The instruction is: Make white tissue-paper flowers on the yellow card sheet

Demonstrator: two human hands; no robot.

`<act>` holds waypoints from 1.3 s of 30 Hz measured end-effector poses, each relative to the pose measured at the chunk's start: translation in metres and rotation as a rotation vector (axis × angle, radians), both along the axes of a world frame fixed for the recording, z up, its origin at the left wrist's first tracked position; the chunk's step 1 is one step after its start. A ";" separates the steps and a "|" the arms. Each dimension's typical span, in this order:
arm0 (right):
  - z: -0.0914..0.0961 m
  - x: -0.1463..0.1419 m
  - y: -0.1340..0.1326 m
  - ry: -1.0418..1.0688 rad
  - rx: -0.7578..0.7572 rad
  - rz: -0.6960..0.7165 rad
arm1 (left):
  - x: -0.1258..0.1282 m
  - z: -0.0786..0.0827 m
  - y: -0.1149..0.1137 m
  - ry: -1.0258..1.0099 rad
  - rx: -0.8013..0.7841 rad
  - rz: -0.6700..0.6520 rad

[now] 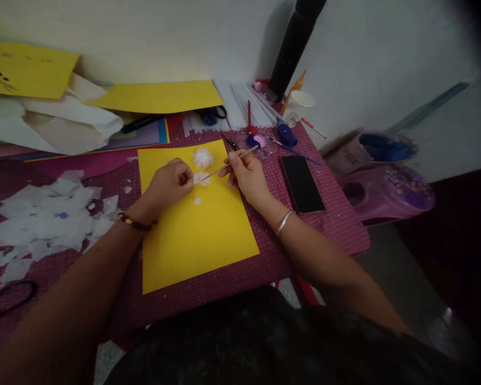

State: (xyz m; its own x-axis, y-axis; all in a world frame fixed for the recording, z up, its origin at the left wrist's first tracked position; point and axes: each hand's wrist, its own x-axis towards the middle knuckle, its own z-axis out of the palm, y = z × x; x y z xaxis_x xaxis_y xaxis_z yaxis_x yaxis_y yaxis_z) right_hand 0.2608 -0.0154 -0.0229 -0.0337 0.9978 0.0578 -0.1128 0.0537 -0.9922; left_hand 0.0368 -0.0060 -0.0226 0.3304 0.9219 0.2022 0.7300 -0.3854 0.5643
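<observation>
A yellow sheet of paper (196, 230) lies on the red checked table cover. My left hand (170, 182) is curled closed over the sheet's top part, pinching a small white paper scrap (200, 178). My right hand (246, 174) is closed on a thin wooden stick (234, 160), whose tip meets that scrap. A crumpled white paper tuft (202, 157) sits on the sheet just beyond the hands. Another tiny white bit (198, 201) lies below them.
Torn white paper pieces (44, 219) cover the left of the table. A black phone (302, 183) lies right of the sheet. Pens, a blue bottle (286, 132), a white cup (300, 101), scissors (212, 115) and more yellow card (160, 96) are at the back. A purple stool (385, 190) stands right.
</observation>
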 end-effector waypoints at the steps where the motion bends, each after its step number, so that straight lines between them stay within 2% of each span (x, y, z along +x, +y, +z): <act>1: 0.000 0.000 0.000 0.005 -0.006 -0.020 | 0.000 0.000 0.001 0.004 -0.002 0.010; 6: 0.007 0.003 0.002 0.015 -0.108 -0.117 | 0.001 -0.002 0.001 0.009 -0.018 0.026; 13: 0.016 0.027 0.012 0.099 -0.308 -0.288 | 0.002 0.000 0.001 -0.094 -0.057 0.014; 20: 0.011 0.028 0.012 0.078 -0.247 -0.213 | -0.003 0.004 -0.005 -0.286 -0.174 0.022; 22: 0.012 0.027 0.011 0.074 -0.244 -0.212 | -0.005 0.010 -0.007 -0.380 -0.226 0.017; 26: 0.013 0.028 0.010 0.082 -0.258 -0.208 | -0.013 0.027 -0.003 -0.809 -0.328 0.088; 29: 0.014 0.029 0.009 0.109 -0.262 -0.208 | -0.034 0.045 -0.004 -0.987 -0.210 0.183; 33: 0.011 0.028 0.008 0.144 -0.257 -0.216 | -0.081 0.060 -0.025 -0.909 -0.027 0.330; 36: 0.007 0.026 0.009 0.164 -0.200 -0.173 | -0.107 0.059 -0.045 -0.739 0.041 0.412; 39: 0.006 0.020 0.010 0.166 -0.163 -0.118 | -0.117 0.057 -0.063 -0.630 0.032 0.403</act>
State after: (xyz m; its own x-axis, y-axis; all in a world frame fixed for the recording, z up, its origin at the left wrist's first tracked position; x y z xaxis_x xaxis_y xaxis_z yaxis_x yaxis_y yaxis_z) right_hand 0.2810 -0.0055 -0.0164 0.0799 0.9909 -0.1086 -0.2771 -0.0826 -0.9573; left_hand -0.0803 -0.0685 0.0340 -0.2186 0.9376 0.2705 0.3605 -0.1800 0.9152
